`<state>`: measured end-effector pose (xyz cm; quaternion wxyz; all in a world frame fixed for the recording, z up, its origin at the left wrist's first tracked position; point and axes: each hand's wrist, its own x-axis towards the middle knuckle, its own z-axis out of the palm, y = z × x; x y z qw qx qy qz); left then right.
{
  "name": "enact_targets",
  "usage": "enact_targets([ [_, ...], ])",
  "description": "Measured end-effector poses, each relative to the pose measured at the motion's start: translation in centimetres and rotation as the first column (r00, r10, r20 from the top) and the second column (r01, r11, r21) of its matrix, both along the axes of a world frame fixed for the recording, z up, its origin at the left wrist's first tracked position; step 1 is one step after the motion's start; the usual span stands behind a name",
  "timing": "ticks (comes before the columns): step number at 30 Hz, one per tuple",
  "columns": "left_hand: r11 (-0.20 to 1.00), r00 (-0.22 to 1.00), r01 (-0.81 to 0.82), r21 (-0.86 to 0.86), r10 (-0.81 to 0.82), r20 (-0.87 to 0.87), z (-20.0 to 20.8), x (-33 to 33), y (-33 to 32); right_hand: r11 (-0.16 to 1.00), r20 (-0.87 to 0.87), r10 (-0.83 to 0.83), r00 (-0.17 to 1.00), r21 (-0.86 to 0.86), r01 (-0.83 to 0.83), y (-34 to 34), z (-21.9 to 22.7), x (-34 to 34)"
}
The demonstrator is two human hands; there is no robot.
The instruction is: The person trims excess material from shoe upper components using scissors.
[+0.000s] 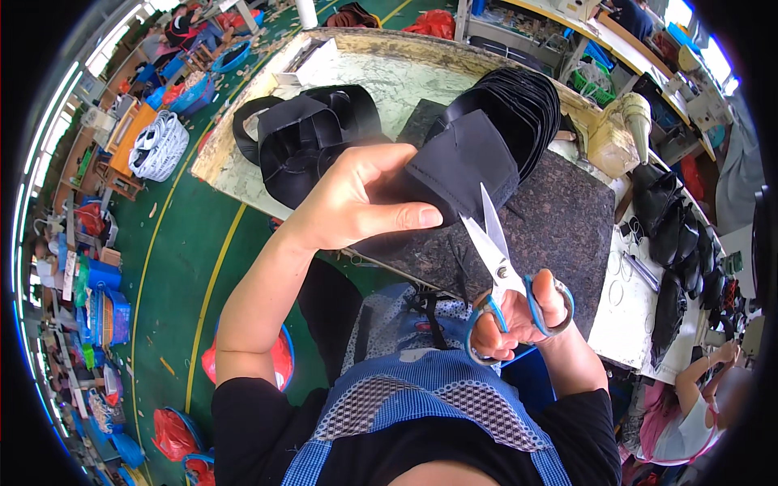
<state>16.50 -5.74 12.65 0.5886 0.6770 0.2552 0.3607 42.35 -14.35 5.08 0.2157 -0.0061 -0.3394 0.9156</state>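
Well, the pale worktable (397, 71) spreads widest before the person, with a dark speckled slab (567, 215) on it. Left of that sit hollow black shapes (300, 134); farther right, a stack of black pieces (539, 113) leans. Nearer the person, the left hand (361, 194) pinches a black panel (466, 158) between thumb and fingers. The right hand (527, 316) grips blue-handled scissors (502, 274), blades spread beside the panel's lower edge; I can't tell whether they touch.

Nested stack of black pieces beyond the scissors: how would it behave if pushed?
The stack of black pieces would probably fan or slip, since no band shows around its many layers. Each layer seems semi-stiff: the curved edges hold their shape.
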Motion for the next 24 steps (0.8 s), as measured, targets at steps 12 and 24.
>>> enact_targets([
  [12,0.969,0.975,0.192,0.155,-0.171,-0.139,-0.9,0.7,-0.1,0.998,0.071,0.052,0.996,-0.02,-0.051,-0.4,0.0,0.1],
  [24,0.786,0.846,-0.038,0.617,0.354,-0.399,-0.3,6.5,-1.0,0.807,0.148,-0.582,0.799,0.221,0.547,-1.3,0.3,5.2],
])
